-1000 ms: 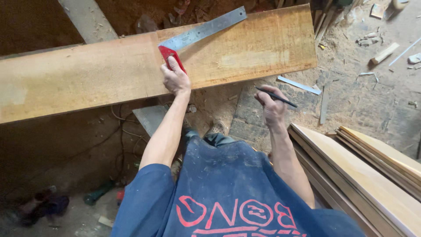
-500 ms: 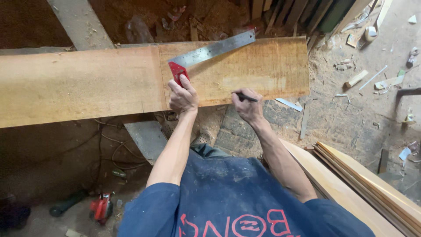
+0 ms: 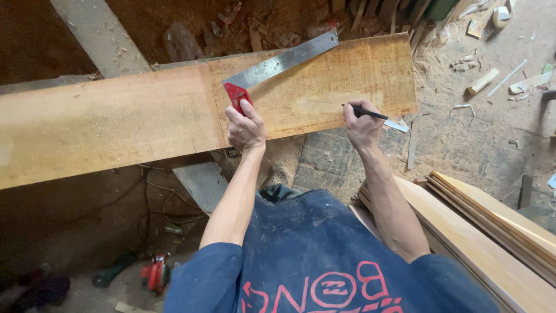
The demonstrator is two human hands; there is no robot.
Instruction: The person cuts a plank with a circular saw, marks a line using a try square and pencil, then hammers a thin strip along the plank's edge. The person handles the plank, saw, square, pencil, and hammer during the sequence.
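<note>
Nearest the camera, the person's blue shirt fills the bottom of the view, and both bare arms reach away over the work. At the near right lies a stack of pale boards point(image 3: 492, 232). At the near left a small red power tool point(image 3: 153, 272) sits on the dark floor.

Further out, a long wooden plank point(image 3: 116, 122) runs from left to right across the view, its right end over the sawdust-covered floor point(image 3: 463, 145). The left hand point(image 3: 245, 128) is at the plank's near edge. Its fingers are curled and pressed down on the red stock of a try square point(image 3: 236, 95), gripping it against the wood. The square's steel blade point(image 3: 284, 59) slants away to the far right across the plank's face and past its far edge.

To the right and well apart, the right hand point(image 3: 362, 124) is pressed together around a dark pencil point(image 3: 365, 112), pinching it. The tip points left and rests on or just above the plank near its near edge; contact cannot be told.

The step in hand looks like marking out the plank, with the square being set and the pencil waiting beside it. A true line would need the stock seated flush on the near edge, because the blade now lies at a slant. The pencil would then have to come left to the blade.

Farthest off, a grey beam point(image 3: 98, 40) passes under the plank, among offcuts and scraps.
</note>
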